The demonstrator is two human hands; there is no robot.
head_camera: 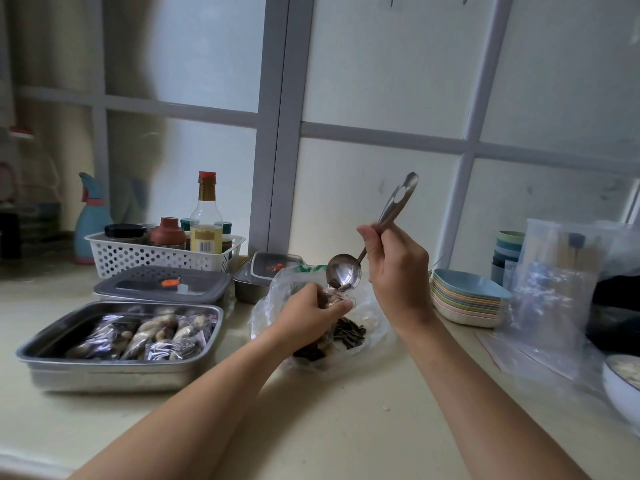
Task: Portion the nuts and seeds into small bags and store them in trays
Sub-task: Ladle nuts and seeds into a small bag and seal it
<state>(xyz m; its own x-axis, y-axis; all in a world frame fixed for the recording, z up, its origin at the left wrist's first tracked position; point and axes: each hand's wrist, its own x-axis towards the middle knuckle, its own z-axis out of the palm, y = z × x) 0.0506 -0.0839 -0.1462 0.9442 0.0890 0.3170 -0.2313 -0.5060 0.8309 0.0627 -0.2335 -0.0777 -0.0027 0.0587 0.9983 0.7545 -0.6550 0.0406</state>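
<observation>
Portioning is the step in hand: seeds are being spooned into a small bag.

A steel tray (114, 379) is sitting uncovered at the far left of the counter, holding several filled bags (149, 332) lying side by side. A lidded tray (162, 284) is lying just behind the steel tray, and a white basket (152, 256) of bottles is standing behind that.

To the right of the steel tray and apart from it, the left hand (308, 317) is hovering over a large plastic bag (273, 289), which is lying open with dark seeds (349, 336) showing inside. The fingers of this hand are curling together and pinching the mouth of a clear small bag (334, 296).

Further right of the tray, the right hand (398, 271) is gripping the handle of a steel spoon (344, 271), fingers wrapping round it and thumb pressing on top. The spoon's bowl is tipping down at the bag mouth, with a few seeds visible in it.

Well right of the tray, a stack of coloured plates (467, 299) and a pile of empty clear bags (554, 296) are lying at the counter's end.

Judgement: the pour appears to be under way. The next move is calling for the mouth to be held open beneath the spoon, then for sealing the small bag and carrying it left into the steel tray.
</observation>
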